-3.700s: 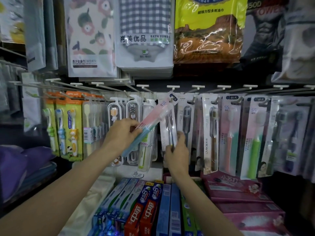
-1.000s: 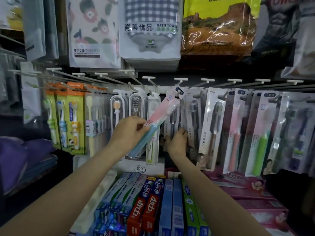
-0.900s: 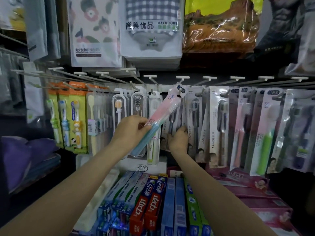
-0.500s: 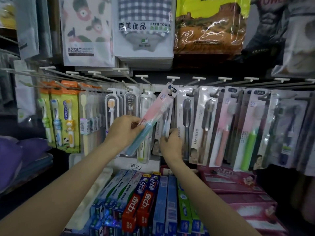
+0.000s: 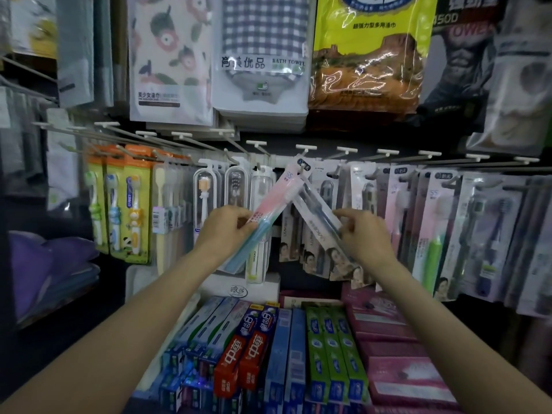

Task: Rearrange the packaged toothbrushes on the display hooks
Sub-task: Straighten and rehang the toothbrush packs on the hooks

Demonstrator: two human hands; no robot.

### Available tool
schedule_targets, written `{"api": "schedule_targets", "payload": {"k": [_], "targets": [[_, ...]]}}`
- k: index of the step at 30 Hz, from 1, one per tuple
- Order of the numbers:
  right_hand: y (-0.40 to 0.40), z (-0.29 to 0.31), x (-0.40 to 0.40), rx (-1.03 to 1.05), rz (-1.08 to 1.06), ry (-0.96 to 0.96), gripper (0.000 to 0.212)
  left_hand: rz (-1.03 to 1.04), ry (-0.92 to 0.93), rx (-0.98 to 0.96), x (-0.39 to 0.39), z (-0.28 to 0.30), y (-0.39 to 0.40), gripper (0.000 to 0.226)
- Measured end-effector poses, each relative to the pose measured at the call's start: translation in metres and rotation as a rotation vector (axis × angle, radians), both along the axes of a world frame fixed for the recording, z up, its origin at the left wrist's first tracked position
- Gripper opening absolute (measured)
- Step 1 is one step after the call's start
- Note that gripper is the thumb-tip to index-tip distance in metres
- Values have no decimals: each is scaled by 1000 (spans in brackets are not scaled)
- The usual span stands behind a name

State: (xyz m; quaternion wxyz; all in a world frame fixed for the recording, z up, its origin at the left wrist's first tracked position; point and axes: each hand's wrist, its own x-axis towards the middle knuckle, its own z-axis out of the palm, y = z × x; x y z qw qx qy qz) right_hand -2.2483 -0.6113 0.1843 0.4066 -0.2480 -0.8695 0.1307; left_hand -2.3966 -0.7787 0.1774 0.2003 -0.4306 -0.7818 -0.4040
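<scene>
Right hand [image 5: 366,234] now pinches dark-brush packs [image 5: 321,222], swung out rightward off vertical; left hand [image 5: 225,231] still pinches pink-blue pack [image 5: 265,216]. Hook [image 5: 301,167] likely being cleared.

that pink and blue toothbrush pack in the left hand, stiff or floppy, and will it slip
Probably fairly stiff: the pack stays straight though the left hand grips only its middle, with both ends unsupported. Likely light, since a finger pinch holds it tilted. The glossy plastic wrap looks smooth, so it may slide in the fingers if the grip loosens.
</scene>
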Motion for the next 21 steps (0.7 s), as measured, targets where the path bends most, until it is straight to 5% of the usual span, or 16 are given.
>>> {"api": "schedule_targets", "payload": {"k": [5,10,15,21], "targets": [[3,18,12,289,-86,-133,47,-7,-59,12,5,-5,5,19],[3,22,12,337,-80,-267,40,-22,-81,23,8,-3,4,19],[-1,-4,9,246,8,-332,38,-7,-76,4,10,-1,1,23],[9,-37,37,-135,-3,-9,30,-1,-59,20,11,-3,1,18]]}}
